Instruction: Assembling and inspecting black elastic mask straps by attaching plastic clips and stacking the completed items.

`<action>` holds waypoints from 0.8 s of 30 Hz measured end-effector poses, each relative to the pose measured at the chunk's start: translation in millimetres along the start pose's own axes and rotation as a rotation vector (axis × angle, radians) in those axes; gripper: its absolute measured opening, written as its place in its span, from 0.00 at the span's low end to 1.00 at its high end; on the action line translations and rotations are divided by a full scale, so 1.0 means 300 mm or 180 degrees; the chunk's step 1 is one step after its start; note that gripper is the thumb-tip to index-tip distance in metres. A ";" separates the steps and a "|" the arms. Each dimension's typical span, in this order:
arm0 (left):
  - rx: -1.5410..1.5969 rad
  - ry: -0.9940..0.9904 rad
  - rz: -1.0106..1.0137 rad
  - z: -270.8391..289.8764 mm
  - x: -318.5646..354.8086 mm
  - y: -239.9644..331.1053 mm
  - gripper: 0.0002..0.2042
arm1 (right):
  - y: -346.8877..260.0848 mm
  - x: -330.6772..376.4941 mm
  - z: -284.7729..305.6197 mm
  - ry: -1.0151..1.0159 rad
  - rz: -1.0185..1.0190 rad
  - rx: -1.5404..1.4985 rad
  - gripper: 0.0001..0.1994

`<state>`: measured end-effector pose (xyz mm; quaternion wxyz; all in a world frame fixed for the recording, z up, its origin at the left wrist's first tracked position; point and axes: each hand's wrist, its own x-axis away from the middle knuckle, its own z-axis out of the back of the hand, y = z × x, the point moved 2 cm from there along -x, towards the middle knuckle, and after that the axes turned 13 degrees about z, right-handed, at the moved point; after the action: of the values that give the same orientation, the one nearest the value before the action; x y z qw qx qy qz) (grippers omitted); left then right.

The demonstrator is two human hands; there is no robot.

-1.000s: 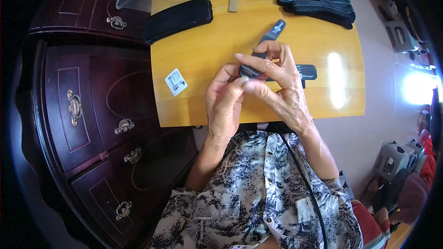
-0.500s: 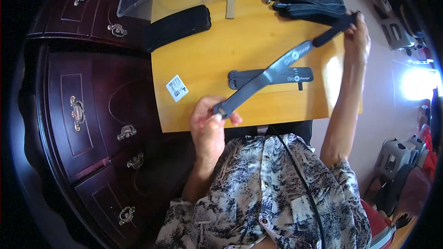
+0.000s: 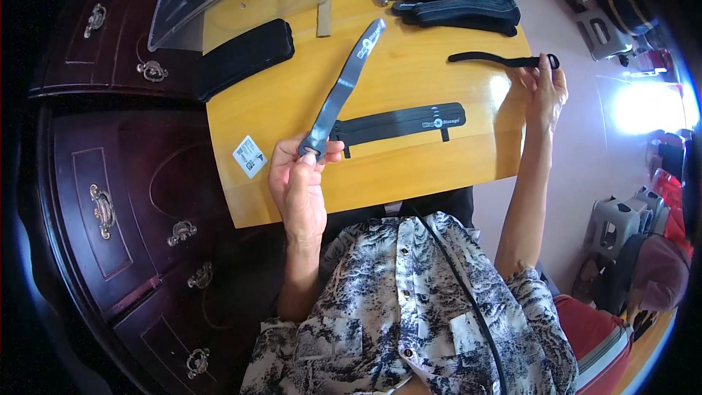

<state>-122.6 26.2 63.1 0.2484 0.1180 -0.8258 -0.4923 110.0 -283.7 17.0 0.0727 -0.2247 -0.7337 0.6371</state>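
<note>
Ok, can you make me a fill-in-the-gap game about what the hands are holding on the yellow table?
1. The left hand holds one end of a ____ strap.
2. The right hand holds a thin strap coloured ____.
3. A flat black strap lies on the table between the two ____.
4. The small white label lies nearest the ____ hand.

Missing words: grey; black; hands; left

Yellow wooden worktop (image 3: 409, 175), glossy with glare. To the left, dark red-brown wooden dresser (image 3: 110, 175) with brass drawer pulls (image 3: 103, 210). To the right, pale pinkish floor (image 3: 585, 146), bright light patch (image 3: 640, 106), grey plastic stool (image 3: 618, 223), red seat (image 3: 596, 336) at lower right.
</note>
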 end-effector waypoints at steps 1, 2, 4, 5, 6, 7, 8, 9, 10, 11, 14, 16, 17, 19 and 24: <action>0.0000 0.0002 0.0005 0.002 0.002 -0.004 0.07 | -0.014 0.018 0.001 -0.0097 -0.0001 0.0164 0.13; 0.0021 -0.0042 0.0028 0.004 0.004 -0.007 0.07 | -0.031 0.038 0.008 -0.0098 -0.0005 0.0168 0.13; 0.0042 -0.0082 0.0051 0.007 0.008 -0.013 0.07 | -0.078 0.075 0.004 -0.0731 0.0456 0.1515 0.16; 0.0017 -0.0109 0.0086 0.007 0.010 -0.017 0.08 | -0.064 0.081 0.011 -0.0747 0.0375 0.1605 0.19; -0.0009 -0.0133 0.0119 0.007 0.012 -0.020 0.09 | -0.070 0.092 0.007 -0.0752 0.0374 0.1601 0.19; -0.0006 -0.0136 0.0120 0.005 0.013 -0.023 0.09 | -0.081 0.109 0.000 -0.0697 0.0353 0.1625 0.20; 0.0028 -0.0164 0.0147 0.001 0.014 -0.026 0.10 | -0.088 0.118 -0.003 -0.0644 0.0332 0.1647 0.21; 0.0063 -0.0190 0.0173 -0.002 0.015 -0.029 0.11 | -0.086 0.116 -0.003 -0.0646 0.0334 0.1647 0.21; 0.0063 -0.0190 0.0170 -0.003 0.015 -0.029 0.11 | -0.079 0.113 -0.004 -0.0647 0.0285 0.1432 0.22; 0.0050 -0.0203 0.0163 -0.004 0.014 -0.029 0.11 | -0.073 0.109 -0.004 -0.0649 0.0237 0.1217 0.23; 0.0067 -0.0229 0.0158 -0.010 0.014 -0.028 0.11 | -0.057 0.095 0.008 -0.0794 0.0190 0.1160 0.24; 0.0102 -0.0242 0.0163 -0.009 0.015 -0.030 0.11 | -0.053 0.108 0.009 -0.0777 0.0180 0.0950 0.24; 0.0102 -0.0291 0.0191 -0.007 0.015 -0.034 0.10 | -0.056 0.115 0.007 -0.0753 0.0166 0.0741 0.24; 0.0091 -0.0327 0.0223 -0.006 0.017 -0.040 0.09 | -0.061 0.136 -0.022 -0.0727 0.0214 0.0822 0.23; 0.0020 -0.0498 0.0232 -0.008 0.023 -0.053 0.08 | -0.061 0.139 -0.036 -0.0672 0.0449 0.0911 0.25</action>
<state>-127.9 13.7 52.3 0.2005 0.0497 -0.8480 -0.4881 73.0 -258.1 29.1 -0.0182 -0.1949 -0.6216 0.7585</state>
